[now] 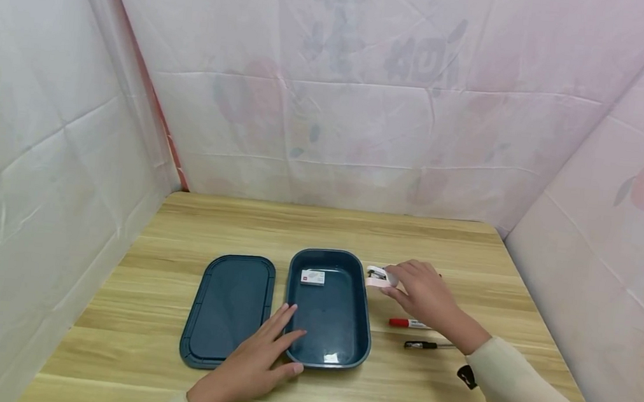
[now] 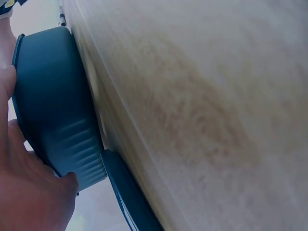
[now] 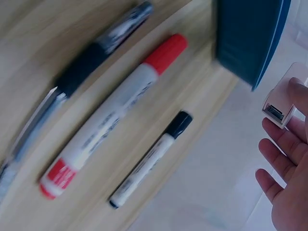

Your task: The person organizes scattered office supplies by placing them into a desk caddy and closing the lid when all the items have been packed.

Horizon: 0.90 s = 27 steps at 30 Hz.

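A dark blue plastic bin (image 1: pixel 327 335) stands on the table with a small white box (image 1: pixel 312 278) inside, near its far left corner. My left hand (image 1: pixel 257 355) rests on the bin's near left rim, fingers spread; the left wrist view shows them against the bin's outer wall (image 2: pixel 57 96). Just past the right rim, my right hand (image 1: pixel 420 292) pinches a small pale pink stapler (image 1: pixel 378 277) between thumb and fingers. Its metal end faces the camera in the right wrist view, where the other fingers of that hand (image 3: pixel 293 149) are loosely extended.
A matching flat lid (image 1: pixel 232 308) lies left of the bin. On the right lie a red-capped marker (image 1: pixel 403 323), a black pen (image 1: pixel 424 345) and a black-capped marker (image 3: pixel 149 161). A small black object (image 1: pixel 466 376) shows beside the right sleeve. Cloth walls surround the table.
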Each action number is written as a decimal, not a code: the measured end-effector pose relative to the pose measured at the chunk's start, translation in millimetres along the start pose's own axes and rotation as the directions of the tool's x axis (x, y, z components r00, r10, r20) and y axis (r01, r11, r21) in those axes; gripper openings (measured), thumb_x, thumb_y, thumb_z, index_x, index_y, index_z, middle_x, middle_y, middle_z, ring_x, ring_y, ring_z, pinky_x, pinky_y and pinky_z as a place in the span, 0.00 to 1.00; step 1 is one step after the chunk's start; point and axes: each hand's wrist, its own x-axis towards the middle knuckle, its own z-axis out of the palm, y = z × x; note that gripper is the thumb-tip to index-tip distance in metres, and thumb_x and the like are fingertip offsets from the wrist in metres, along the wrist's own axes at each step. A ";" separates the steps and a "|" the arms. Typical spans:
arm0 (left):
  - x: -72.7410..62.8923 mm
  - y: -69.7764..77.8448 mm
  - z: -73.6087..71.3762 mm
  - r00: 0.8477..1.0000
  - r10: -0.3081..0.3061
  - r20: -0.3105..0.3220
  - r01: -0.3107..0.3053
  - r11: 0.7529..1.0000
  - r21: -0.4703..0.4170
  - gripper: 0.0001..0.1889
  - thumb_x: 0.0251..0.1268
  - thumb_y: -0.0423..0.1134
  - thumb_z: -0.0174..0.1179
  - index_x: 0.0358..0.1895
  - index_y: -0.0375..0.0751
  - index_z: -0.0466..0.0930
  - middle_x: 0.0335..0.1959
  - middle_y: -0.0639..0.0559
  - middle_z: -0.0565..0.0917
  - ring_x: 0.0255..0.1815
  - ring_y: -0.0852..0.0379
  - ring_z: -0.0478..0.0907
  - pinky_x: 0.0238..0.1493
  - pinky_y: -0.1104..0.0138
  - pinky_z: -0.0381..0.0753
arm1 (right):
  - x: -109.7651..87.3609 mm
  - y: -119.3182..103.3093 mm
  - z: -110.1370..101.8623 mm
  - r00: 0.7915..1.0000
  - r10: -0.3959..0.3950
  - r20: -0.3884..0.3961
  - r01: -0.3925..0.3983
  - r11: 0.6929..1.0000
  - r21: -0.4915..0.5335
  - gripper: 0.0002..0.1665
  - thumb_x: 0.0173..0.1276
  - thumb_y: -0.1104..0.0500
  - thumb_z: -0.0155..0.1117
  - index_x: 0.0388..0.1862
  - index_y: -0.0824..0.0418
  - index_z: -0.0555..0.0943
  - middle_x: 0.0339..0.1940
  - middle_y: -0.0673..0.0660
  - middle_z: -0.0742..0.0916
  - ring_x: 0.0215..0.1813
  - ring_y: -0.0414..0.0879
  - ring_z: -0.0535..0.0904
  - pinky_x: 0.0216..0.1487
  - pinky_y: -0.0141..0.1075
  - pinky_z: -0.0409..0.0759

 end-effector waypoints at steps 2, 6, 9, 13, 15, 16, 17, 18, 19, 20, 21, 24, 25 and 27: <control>0.5 -0.3 0.6 1.000 -0.001 -0.002 0.001 1.000 0.002 0.33 0.72 0.69 0.48 0.76 0.63 0.64 0.85 0.58 0.39 0.85 0.51 0.33 0.72 0.33 0.60 | 5.7 -5.5 1.3 1.000 -0.003 0.001 0.003 1.000 0.006 0.28 0.67 0.44 0.71 0.59 0.58 0.82 0.50 0.55 0.89 0.55 0.52 0.80 0.60 0.52 0.76; 2.4 -0.5 2.4 1.000 -0.003 0.002 0.003 1.000 -0.009 0.33 0.72 0.69 0.48 0.76 0.63 0.64 0.85 0.58 0.39 0.85 0.52 0.33 0.71 0.33 0.61 | 14.6 -14.9 4.9 1.000 -0.003 0.010 0.003 1.000 0.017 0.27 0.68 0.44 0.70 0.60 0.58 0.82 0.51 0.55 0.88 0.55 0.51 0.80 0.60 0.51 0.76; 3.8 -0.1 3.7 1.000 -0.004 0.005 0.004 1.000 -0.023 0.33 0.72 0.69 0.48 0.76 0.63 0.64 0.85 0.59 0.39 0.85 0.52 0.33 0.71 0.32 0.61 | 19.8 -20.2 9.1 1.000 0.003 0.020 -0.003 1.000 0.008 0.27 0.68 0.44 0.70 0.59 0.57 0.82 0.52 0.54 0.88 0.55 0.51 0.79 0.61 0.51 0.76; 3.1 0.5 5.3 1.000 -0.019 0.008 0.019 0.999 -0.028 0.33 0.71 0.69 0.49 0.76 0.64 0.64 0.85 0.59 0.39 0.85 0.53 0.33 0.71 0.32 0.61 | 26.9 -26.5 16.5 1.000 -0.016 0.018 0.016 1.000 0.000 0.27 0.68 0.44 0.70 0.58 0.58 0.83 0.51 0.55 0.88 0.55 0.51 0.79 0.61 0.51 0.76; 2.4 0.6 5.9 0.999 -0.032 0.011 0.032 0.999 -0.030 0.33 0.71 0.69 0.49 0.76 0.65 0.64 0.85 0.61 0.39 0.85 0.54 0.32 0.71 0.33 0.61 | 30.3 -29.0 20.6 0.999 -0.031 0.014 0.031 1.000 -0.004 0.26 0.67 0.44 0.70 0.57 0.58 0.83 0.50 0.55 0.89 0.54 0.51 0.80 0.61 0.51 0.75; 2.1 0.7 5.9 0.999 -0.035 0.013 0.035 0.999 -0.030 0.33 0.71 0.69 0.50 0.76 0.65 0.64 0.85 0.61 0.39 0.85 0.54 0.32 0.72 0.33 0.60 | 31.7 -30.0 22.6 0.999 -0.035 0.013 0.035 0.999 -0.011 0.26 0.67 0.43 0.70 0.57 0.58 0.83 0.50 0.55 0.89 0.54 0.51 0.80 0.62 0.51 0.75; 2.1 0.7 5.8 0.999 -0.037 0.014 0.038 0.999 -0.032 0.33 0.70 0.69 0.50 0.76 0.65 0.65 0.85 0.61 0.38 0.85 0.55 0.32 0.72 0.33 0.60 | 33.1 -30.8 24.6 0.999 -0.034 0.014 0.034 0.999 -0.016 0.26 0.68 0.43 0.70 0.57 0.58 0.83 0.50 0.55 0.89 0.54 0.51 0.80 0.62 0.51 0.74; 1.9 0.9 5.3 0.999 -0.036 0.013 0.036 0.999 -0.032 0.34 0.70 0.69 0.50 0.76 0.65 0.65 0.85 0.61 0.38 0.85 0.55 0.32 0.72 0.33 0.60 | 34.5 -31.6 26.4 0.999 -0.036 0.011 0.036 0.999 -0.027 0.26 0.68 0.43 0.70 0.57 0.58 0.83 0.50 0.55 0.89 0.54 0.51 0.79 0.63 0.51 0.73; 1.8 1.0 4.8 0.999 -0.034 0.011 0.035 0.999 -0.031 0.34 0.70 0.69 0.50 0.76 0.65 0.65 0.85 0.61 0.38 0.85 0.54 0.32 0.72 0.33 0.60 | 36.1 -32.3 28.2 0.999 -0.035 0.011 0.036 0.999 -0.037 0.26 0.68 0.42 0.69 0.57 0.57 0.83 0.51 0.54 0.89 0.55 0.51 0.79 0.64 0.51 0.72; 1.6 0.8 4.1 0.999 -0.032 0.010 0.033 0.999 -0.028 0.34 0.70 0.69 0.50 0.76 0.65 0.65 0.85 0.61 0.38 0.85 0.54 0.32 0.72 0.33 0.60 | 37.8 -33.3 29.5 0.999 -0.036 0.013 0.037 0.998 -0.043 0.26 0.69 0.42 0.68 0.57 0.57 0.83 0.51 0.54 0.89 0.55 0.51 0.79 0.65 0.51 0.71; 1.4 0.7 3.3 1.000 -0.028 0.008 0.028 0.999 -0.023 0.34 0.71 0.70 0.49 0.76 0.65 0.65 0.85 0.61 0.38 0.85 0.54 0.32 0.72 0.33 0.60 | 39.7 -34.1 30.7 0.999 -0.038 0.011 0.038 0.998 -0.050 0.26 0.69 0.42 0.68 0.57 0.56 0.83 0.51 0.54 0.89 0.56 0.51 0.78 0.66 0.51 0.69; 1.1 0.6 0.9 1.000 -0.014 0.003 0.014 1.000 -0.017 0.34 0.71 0.69 0.48 0.76 0.63 0.65 0.85 0.59 0.39 0.85 0.52 0.33 0.71 0.32 0.61 | 45.2 -37.0 33.1 0.999 -0.054 -0.008 0.053 0.996 -0.069 0.25 0.69 0.42 0.68 0.56 0.56 0.84 0.49 0.53 0.89 0.56 0.52 0.78 0.70 0.52 0.65; 1.1 0.6 0.3 1.000 -0.013 0.004 0.013 1.000 -0.017 0.34 0.71 0.70 0.48 0.76 0.63 0.65 0.85 0.59 0.39 0.85 0.51 0.33 0.71 0.32 0.61 | 47.1 -37.9 33.8 0.998 -0.061 -0.012 0.060 0.996 -0.070 0.24 0.68 0.42 0.69 0.55 0.56 0.84 0.48 0.53 0.89 0.56 0.52 0.77 0.72 0.52 0.64; 1.4 0.7 -0.5 1.000 -0.008 0.005 0.008 1.000 -0.018 0.34 0.72 0.69 0.48 0.76 0.63 0.64 0.85 0.59 0.38 0.85 0.51 0.33 0.71 0.33 0.61 | 50.2 -39.3 35.8 0.997 -0.078 -0.022 0.076 0.994 -0.077 0.23 0.67 0.43 0.70 0.53 0.56 0.84 0.46 0.52 0.89 0.56 0.52 0.77 0.74 0.53 0.62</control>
